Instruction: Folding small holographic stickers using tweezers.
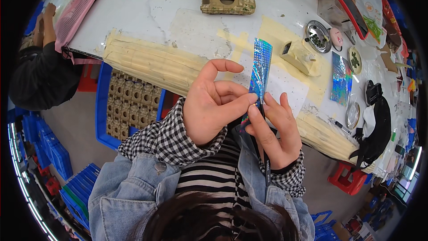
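A shiny blue holographic strip point(261, 62) with rows of small dots stands tilted above the table edge. My left hand point(213, 102) pinches its lower part between thumb and fingers, the index finger curled out to the side. Close beside it, my right hand point(276, 136) has thumb and index finger pressed together at the strip's lower end. A slim black tool, possibly tweezers point(267, 165), runs down through the right hand. Whatever lies between the fingertips is too small to make out. Under the hands is a white sheet point(290, 91) with tiny dark specks.
Camouflage-patterned cases point(227, 6) with oval holes sit at the table's far side; several more fill a blue crate point(101, 120) at left. At right are a steel dish point(318, 36) of small dark parts, a taped block point(299, 58) and another holographic sheet point(341, 78). A co-worker's sleeve point(49, 76) shows left.
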`<state>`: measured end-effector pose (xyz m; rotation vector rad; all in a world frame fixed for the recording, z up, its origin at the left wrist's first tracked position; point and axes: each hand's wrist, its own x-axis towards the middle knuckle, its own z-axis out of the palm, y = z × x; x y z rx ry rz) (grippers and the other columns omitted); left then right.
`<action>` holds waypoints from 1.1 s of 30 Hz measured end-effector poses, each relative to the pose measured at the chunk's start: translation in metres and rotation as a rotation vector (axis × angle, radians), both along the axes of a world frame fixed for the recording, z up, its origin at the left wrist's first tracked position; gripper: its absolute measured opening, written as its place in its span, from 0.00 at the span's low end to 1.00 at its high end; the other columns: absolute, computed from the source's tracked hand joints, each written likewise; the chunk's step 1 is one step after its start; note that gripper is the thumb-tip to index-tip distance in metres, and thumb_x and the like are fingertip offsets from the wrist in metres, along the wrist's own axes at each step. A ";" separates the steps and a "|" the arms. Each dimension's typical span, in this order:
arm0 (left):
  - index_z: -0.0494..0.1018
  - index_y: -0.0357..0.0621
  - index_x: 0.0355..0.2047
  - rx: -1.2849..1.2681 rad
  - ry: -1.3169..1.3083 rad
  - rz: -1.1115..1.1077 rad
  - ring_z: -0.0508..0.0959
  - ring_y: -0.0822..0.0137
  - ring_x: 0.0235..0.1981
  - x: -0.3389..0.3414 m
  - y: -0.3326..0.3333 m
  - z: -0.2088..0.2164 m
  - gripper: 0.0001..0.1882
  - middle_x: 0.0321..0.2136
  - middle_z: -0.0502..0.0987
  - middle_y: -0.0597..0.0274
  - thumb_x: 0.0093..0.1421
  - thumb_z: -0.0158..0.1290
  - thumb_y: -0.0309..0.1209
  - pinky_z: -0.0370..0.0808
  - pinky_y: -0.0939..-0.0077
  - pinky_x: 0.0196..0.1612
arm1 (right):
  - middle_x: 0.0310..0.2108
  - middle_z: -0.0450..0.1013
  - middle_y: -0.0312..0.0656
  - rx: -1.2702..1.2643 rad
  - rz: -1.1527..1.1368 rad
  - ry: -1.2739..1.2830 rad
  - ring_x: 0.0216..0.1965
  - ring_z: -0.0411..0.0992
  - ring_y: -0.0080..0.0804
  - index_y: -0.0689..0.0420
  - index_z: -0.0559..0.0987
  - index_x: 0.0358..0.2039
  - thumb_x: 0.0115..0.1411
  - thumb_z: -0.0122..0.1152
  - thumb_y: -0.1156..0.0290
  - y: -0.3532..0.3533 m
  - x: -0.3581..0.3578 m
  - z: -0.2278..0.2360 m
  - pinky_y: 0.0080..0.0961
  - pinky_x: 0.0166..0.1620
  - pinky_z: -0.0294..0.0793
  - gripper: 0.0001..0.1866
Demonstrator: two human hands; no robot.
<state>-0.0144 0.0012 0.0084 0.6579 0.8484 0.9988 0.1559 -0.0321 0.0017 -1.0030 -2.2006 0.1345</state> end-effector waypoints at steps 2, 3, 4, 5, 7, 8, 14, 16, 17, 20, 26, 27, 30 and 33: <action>0.53 0.34 0.49 -0.001 0.000 0.000 0.77 0.75 0.32 0.000 0.000 0.000 0.25 0.28 0.78 0.57 0.55 0.52 0.17 0.74 0.83 0.37 | 0.39 0.68 0.46 0.021 -0.004 -0.001 0.46 0.72 0.45 0.60 0.78 0.44 0.49 0.67 0.71 0.000 -0.001 -0.001 0.48 0.51 0.70 0.20; 0.53 0.34 0.49 0.000 -0.005 0.000 0.77 0.75 0.32 0.000 0.000 0.000 0.25 0.28 0.78 0.57 0.55 0.53 0.17 0.74 0.83 0.37 | 0.39 0.69 0.46 0.033 -0.007 -0.001 0.46 0.72 0.45 0.60 0.78 0.44 0.49 0.66 0.71 0.001 -0.001 -0.001 0.48 0.51 0.70 0.19; 0.53 0.34 0.49 0.002 -0.009 0.000 0.77 0.75 0.32 0.000 0.000 -0.001 0.25 0.28 0.78 0.57 0.55 0.53 0.17 0.74 0.83 0.37 | 0.39 0.69 0.46 0.030 -0.006 -0.007 0.46 0.72 0.45 0.60 0.78 0.44 0.50 0.66 0.71 0.001 -0.001 -0.001 0.48 0.51 0.70 0.19; 0.53 0.34 0.49 0.004 -0.013 0.000 0.77 0.75 0.32 0.000 0.000 -0.001 0.25 0.28 0.78 0.58 0.55 0.53 0.17 0.74 0.84 0.37 | 0.38 0.69 0.46 0.027 -0.005 -0.012 0.46 0.72 0.45 0.60 0.78 0.44 0.50 0.66 0.71 0.001 0.000 0.000 0.48 0.51 0.70 0.19; 0.53 0.34 0.49 0.010 -0.008 0.000 0.77 0.76 0.32 0.000 -0.001 -0.002 0.25 0.28 0.78 0.58 0.55 0.53 0.17 0.73 0.84 0.37 | 0.38 0.69 0.46 0.021 -0.002 -0.015 0.46 0.72 0.45 0.61 0.78 0.44 0.50 0.65 0.71 0.001 0.000 0.000 0.48 0.51 0.70 0.19; 0.53 0.34 0.49 0.013 -0.005 0.001 0.77 0.76 0.32 0.000 -0.001 -0.002 0.25 0.28 0.78 0.58 0.55 0.53 0.17 0.73 0.84 0.38 | 0.38 0.69 0.46 0.018 0.000 -0.012 0.46 0.72 0.45 0.61 0.78 0.44 0.51 0.65 0.71 0.000 0.000 0.000 0.48 0.51 0.70 0.19; 0.53 0.34 0.49 0.005 -0.013 -0.007 0.77 0.76 0.32 -0.001 -0.001 -0.002 0.25 0.28 0.78 0.58 0.55 0.53 0.17 0.73 0.84 0.38 | 0.38 0.69 0.46 -0.017 0.013 0.038 0.47 0.72 0.45 0.61 0.78 0.44 0.51 0.64 0.71 0.000 0.001 -0.001 0.48 0.52 0.70 0.18; 0.53 0.34 0.49 0.005 -0.020 -0.010 0.77 0.76 0.32 -0.001 -0.001 -0.003 0.25 0.28 0.78 0.58 0.55 0.53 0.17 0.73 0.84 0.38 | 0.38 0.69 0.46 -0.027 0.014 0.047 0.47 0.72 0.45 0.61 0.78 0.44 0.51 0.64 0.71 -0.001 0.001 -0.001 0.48 0.52 0.70 0.18; 0.53 0.34 0.49 0.005 -0.023 -0.011 0.77 0.76 0.33 -0.001 -0.001 -0.003 0.25 0.28 0.78 0.58 0.55 0.53 0.17 0.73 0.84 0.38 | 0.38 0.69 0.46 -0.032 0.013 0.053 0.47 0.72 0.45 0.61 0.78 0.44 0.51 0.64 0.71 -0.001 0.001 -0.001 0.48 0.52 0.70 0.18; 0.53 0.34 0.49 0.001 -0.029 -0.014 0.77 0.76 0.33 -0.001 0.000 -0.002 0.25 0.28 0.78 0.58 0.55 0.53 0.17 0.73 0.84 0.38 | 0.38 0.69 0.46 -0.045 0.008 0.065 0.47 0.72 0.45 0.60 0.78 0.44 0.51 0.64 0.72 -0.001 0.001 0.000 0.49 0.52 0.69 0.19; 0.54 0.35 0.50 -0.001 -0.021 0.015 0.77 0.75 0.34 -0.002 -0.001 -0.004 0.25 0.30 0.78 0.58 0.54 0.53 0.16 0.73 0.83 0.39 | 0.38 0.69 0.45 -0.103 -0.029 0.140 0.47 0.72 0.43 0.59 0.78 0.44 0.49 0.66 0.71 -0.005 0.001 0.003 0.50 0.53 0.68 0.20; 0.54 0.35 0.50 -0.002 -0.025 0.016 0.77 0.75 0.34 -0.001 0.000 -0.004 0.26 0.30 0.78 0.58 0.54 0.53 0.16 0.73 0.84 0.39 | 0.38 0.69 0.45 -0.104 -0.056 0.169 0.47 0.72 0.43 0.59 0.78 0.44 0.49 0.67 0.71 -0.006 0.001 0.004 0.50 0.53 0.68 0.20; 0.54 0.35 0.51 0.003 -0.034 0.018 0.77 0.75 0.35 0.000 0.000 -0.003 0.26 0.31 0.78 0.58 0.54 0.53 0.16 0.73 0.84 0.39 | 0.41 0.70 0.48 -0.109 -0.068 0.168 0.47 0.72 0.43 0.59 0.78 0.43 0.49 0.66 0.72 -0.006 0.002 0.005 0.49 0.53 0.68 0.19; 0.54 0.35 0.51 0.021 -0.030 0.018 0.77 0.75 0.35 -0.001 -0.001 -0.005 0.27 0.31 0.78 0.59 0.54 0.53 0.16 0.73 0.84 0.40 | 0.42 0.71 0.50 -0.112 -0.064 0.147 0.48 0.72 0.44 0.59 0.78 0.43 0.49 0.66 0.74 -0.004 0.000 0.006 0.49 0.52 0.69 0.18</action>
